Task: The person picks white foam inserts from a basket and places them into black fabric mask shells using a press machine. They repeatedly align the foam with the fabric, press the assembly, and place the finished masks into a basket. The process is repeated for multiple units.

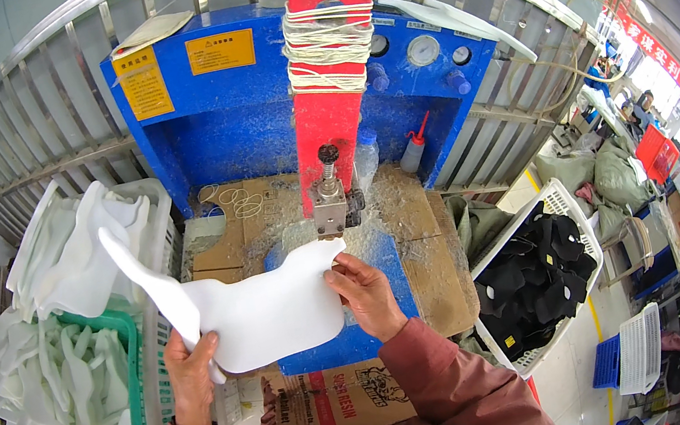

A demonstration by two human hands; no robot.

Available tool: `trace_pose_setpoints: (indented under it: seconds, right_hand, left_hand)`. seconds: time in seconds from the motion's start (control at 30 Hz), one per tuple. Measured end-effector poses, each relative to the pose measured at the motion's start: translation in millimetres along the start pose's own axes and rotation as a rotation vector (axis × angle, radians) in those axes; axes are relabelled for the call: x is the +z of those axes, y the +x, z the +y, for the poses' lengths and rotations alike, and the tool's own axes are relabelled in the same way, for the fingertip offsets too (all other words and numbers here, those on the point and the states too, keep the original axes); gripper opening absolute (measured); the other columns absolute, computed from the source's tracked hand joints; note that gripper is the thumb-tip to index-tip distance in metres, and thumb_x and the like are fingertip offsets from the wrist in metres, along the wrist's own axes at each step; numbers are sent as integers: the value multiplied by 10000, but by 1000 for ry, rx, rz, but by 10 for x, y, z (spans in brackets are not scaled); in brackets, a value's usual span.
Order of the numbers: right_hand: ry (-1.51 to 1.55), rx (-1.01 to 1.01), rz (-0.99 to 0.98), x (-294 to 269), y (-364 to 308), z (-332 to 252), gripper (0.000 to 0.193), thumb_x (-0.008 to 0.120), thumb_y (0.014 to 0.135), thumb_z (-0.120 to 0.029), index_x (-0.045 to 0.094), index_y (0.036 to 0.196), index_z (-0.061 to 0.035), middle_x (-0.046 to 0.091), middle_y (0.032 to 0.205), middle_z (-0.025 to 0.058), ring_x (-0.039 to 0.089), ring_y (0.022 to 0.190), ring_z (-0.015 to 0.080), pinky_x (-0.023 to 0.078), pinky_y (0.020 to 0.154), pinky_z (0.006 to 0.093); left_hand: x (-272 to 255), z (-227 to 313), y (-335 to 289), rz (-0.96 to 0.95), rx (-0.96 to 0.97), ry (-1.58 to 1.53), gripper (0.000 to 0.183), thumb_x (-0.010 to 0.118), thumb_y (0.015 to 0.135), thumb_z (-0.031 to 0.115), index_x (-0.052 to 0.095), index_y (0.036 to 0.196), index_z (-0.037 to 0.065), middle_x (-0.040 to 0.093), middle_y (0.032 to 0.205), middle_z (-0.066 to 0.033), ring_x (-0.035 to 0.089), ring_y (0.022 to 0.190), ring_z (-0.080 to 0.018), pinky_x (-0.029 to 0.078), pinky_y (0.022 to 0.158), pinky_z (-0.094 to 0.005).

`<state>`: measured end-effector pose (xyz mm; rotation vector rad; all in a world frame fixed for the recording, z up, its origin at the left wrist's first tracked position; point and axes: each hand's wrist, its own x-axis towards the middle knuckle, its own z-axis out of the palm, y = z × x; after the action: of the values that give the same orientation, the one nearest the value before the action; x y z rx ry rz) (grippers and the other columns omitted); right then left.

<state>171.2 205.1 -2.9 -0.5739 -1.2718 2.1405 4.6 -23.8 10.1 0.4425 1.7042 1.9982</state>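
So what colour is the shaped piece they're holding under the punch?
White, seen in the head view: the shaped piece.

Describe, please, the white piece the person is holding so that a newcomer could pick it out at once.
Start at the blue machine with its red column. Just below the column's metal punch head, both hands hold a flat white cut-out sheet. Unlike the white pieces heaped in the green basket, it is single and held over the blue plate.

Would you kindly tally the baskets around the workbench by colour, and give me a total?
White baskets: 3 (one with white pieces, one with black pieces, one on the floor)
Green baskets: 1
Blue baskets: 1
Total: 5
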Motion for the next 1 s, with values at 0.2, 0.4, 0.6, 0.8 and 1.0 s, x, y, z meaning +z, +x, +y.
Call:
trace_pose_setpoints:
  seconds: [0.2, 0.4, 0.6, 0.8, 1.0]
  right_hand:
    - [-44, 7, 63, -93, 6, -12, 305, 636, 981, -121, 611, 1266, -17, 662, 980, -16, 568, 799, 39, 463, 691, 223]
    - [-4, -25, 44, -201, 62, -19, 312, 636, 979, -118, 612, 1273, -17, 673, 990, -16, 586, 832, 40, 468, 708, 218]
    - [-2, -48, 65, -318, 59, -75, 347, 639, 978, -116, 603, 1309, -17, 675, 992, -16, 582, 834, 37, 465, 705, 219]
    - [-64, -21, 163, -406, 65, -125, 336, 661, 973, -132, 611, 1284, -16, 668, 1075, 1, 628, 929, 66, 505, 774, 225]
    - [14, -121, 95, -524, 32, -178, 365, 651, 975, -118, 593, 1314, 5, 673, 1021, 4, 591, 840, 54, 472, 711, 218]
  left_hand:
    - [37, -38, 69, -37, -35, -1, 385, 655, 859, 2, 605, 1240, -15, 667, 1033, -28, 622, 880, -105, 509, 799, -269]
    - [151, -47, 126, -87, -11, -77, 388, 650, 864, -12, 603, 1249, -16, 672, 1051, -40, 633, 897, -118, 520, 819, -289]
    - [238, -61, 189, -139, -51, -109, 405, 666, 863, -24, 600, 1263, -15, 677, 1067, -52, 641, 920, -123, 524, 833, -288]
    - [406, -44, 197, -138, -27, -118, 344, 668, 862, 5, 623, 1203, -1, 668, 1007, -34, 643, 887, -124, 531, 814, -296]
    - [527, -87, 233, -146, -59, -134, 374, 671, 865, -37, 625, 1236, -19, 680, 992, -32, 630, 836, -99, 516, 750, -254]
